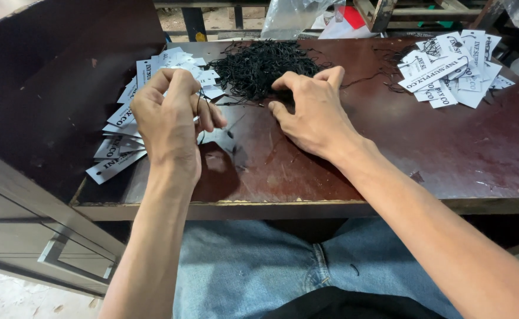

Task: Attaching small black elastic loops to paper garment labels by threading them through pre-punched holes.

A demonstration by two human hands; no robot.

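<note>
The left hand is raised above the left part of the table, fingers closed in a pinch on a thin black string; the string hangs down from the pinch, its long axis near vertical; whether a tag is also in that grip cannot be told. The right hand rests near the table's middle, palm down, fingers curled and partly open, fingertips touching the near edge of the string pile; it does not show a closed hold on any strand. The pile lies toward the far edge, just beyond the right hand and up and to the right of the left hand; the right hand is the nearer one. A spread of white tags lies along the left edge, below and behind the left hand; a second stack of tags with strings attached sits at the far right corner, well apart from both hands. A clear plastic bag lies beyond the far edge.
</note>
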